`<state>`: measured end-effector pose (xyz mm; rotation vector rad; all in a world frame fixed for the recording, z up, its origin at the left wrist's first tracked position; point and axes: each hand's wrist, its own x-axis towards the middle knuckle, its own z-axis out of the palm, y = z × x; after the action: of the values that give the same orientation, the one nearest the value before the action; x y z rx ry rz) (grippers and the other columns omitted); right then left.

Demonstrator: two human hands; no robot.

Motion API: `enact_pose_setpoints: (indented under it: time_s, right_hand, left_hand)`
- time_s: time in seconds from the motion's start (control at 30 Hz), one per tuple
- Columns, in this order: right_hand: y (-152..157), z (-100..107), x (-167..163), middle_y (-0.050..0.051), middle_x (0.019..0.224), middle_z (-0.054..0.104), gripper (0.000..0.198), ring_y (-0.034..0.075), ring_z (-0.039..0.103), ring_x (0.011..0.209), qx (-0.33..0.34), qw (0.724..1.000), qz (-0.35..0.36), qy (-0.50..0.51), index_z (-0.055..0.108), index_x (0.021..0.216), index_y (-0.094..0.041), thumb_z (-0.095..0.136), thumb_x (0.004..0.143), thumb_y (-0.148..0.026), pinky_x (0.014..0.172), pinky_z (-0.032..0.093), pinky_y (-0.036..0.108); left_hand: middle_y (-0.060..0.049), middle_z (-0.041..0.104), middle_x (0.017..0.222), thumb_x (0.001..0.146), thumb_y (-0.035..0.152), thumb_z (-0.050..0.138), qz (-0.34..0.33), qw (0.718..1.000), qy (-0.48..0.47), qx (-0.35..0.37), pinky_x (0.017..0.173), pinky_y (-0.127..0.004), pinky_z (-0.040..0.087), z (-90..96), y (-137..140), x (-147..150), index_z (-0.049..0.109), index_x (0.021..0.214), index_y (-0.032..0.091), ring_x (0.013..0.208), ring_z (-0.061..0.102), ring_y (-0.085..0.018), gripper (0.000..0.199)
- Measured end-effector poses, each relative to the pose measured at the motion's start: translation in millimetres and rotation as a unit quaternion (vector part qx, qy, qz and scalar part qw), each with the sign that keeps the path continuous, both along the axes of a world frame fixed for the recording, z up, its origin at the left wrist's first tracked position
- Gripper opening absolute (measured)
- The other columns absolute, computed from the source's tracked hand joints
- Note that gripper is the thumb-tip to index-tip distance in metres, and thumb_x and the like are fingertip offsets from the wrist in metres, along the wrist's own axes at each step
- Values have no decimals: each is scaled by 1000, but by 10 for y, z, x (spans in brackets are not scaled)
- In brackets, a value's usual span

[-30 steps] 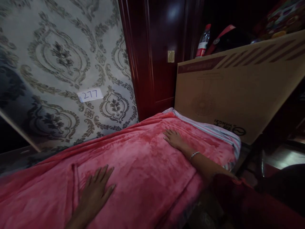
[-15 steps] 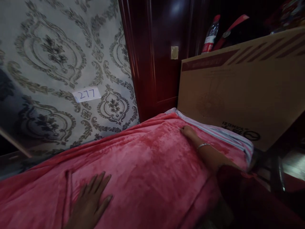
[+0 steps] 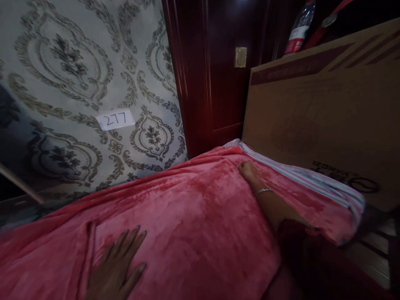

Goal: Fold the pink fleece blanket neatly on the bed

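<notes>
A pink plush blanket (image 3: 187, 216) spreads over a low surface in front of me, its folded hem running near my left hand. My left hand (image 3: 120, 262) lies flat on the blanket at the lower left, fingers stretched and thumb apart. Farther off, my right hand (image 3: 248, 171) is closed on the blanket close to its far right corner; a thin bracelet circles the wrist. Past that hand, striped cloth (image 3: 293, 175) in white, blue and pink shows along the blanket's right edge.
A large cardboard box (image 3: 300, 104) stands beyond the striped edge, with a plastic bottle (image 3: 299, 31) on top. Patterned wallpaper (image 3: 68, 54) bearing a paper label "277" (image 3: 115, 119) is behind the blanket. Beside it rises a dark red wooden panel (image 3: 215, 87).
The view has shifted, so the box and bottle sit farther right. My left hand stays flat in place. My right hand keeps its closed hold near the blanket's far corner.
</notes>
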<state>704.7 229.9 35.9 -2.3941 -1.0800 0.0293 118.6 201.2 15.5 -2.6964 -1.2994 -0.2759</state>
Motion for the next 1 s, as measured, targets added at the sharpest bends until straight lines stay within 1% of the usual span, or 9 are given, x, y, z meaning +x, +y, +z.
enact_pose_setpoints:
  time_s: [0.1,0.23,0.3,0.4,0.47,0.57,0.73,0.87,1.0]
  right_hand:
    - [-3,17,-45,20,119,70,37,29,65,110,-29,999,-9,16,72,114,-11,48,97,-34,88,49,36]
    - [45,151,-39,22,123,68,46,31,65,113,-55,998,5,34,71,116,-8,46,99,-43,90,49,36]
    - [119,215,-21,23,125,67,52,31,64,114,-64,997,14,40,70,118,-6,42,101,-47,91,48,37]
    - [283,258,-16,23,127,66,55,31,64,114,-69,996,28,38,69,121,-7,42,101,-50,92,48,38]
    - [399,253,-37,22,127,66,55,30,63,115,-69,996,37,30,69,121,-8,45,99,-52,93,47,37]
    - [525,221,-81,20,126,67,44,29,62,117,-62,997,51,8,70,117,-11,51,98,-45,93,46,34]
    - [601,146,-86,19,124,67,37,29,62,117,-26,998,40,-33,67,122,-14,43,101,-33,92,45,34]
    - [663,57,-52,20,123,67,38,30,62,116,-13,999,31,-35,65,124,-13,41,101,-34,93,45,34]
    - [706,10,26,19,122,69,40,28,63,114,-7,999,45,-4,68,119,-11,40,102,-35,91,45,31]
  left_hand:
    - [1,41,157,88,48,51,2,1000,5,10,118,-58,30,-34,-24,-10,41,151,39,146,36,-31,64]
    - [0,41,157,89,50,48,4,1000,10,-5,118,-59,30,-9,-35,-10,42,151,38,146,36,-31,63]
    - [-1,41,157,92,47,43,16,999,5,-28,116,-57,34,90,27,16,43,150,36,145,39,-29,59]
    - [-8,45,155,93,44,37,63,997,8,-36,114,-51,38,324,255,108,50,147,24,142,43,-28,59]
    - [-15,55,146,91,44,37,101,994,18,-23,112,-52,41,473,466,192,57,141,14,136,51,-31,61]
    - [-19,69,124,89,43,33,125,992,15,-22,102,-50,50,597,757,303,63,128,9,116,66,-33,60]
    - [-15,74,111,89,45,26,149,987,-54,-17,95,-42,53,577,1036,353,69,103,16,105,70,-30,53]
    - [-13,74,109,88,47,27,181,980,-85,-4,91,-44,54,496,1133,299,68,102,19,102,70,-31,51]
    - [-9,76,103,86,49,34,189,977,-82,-58,85,-43,57,480,1095,269,69,98,21,98,71,-31,46]
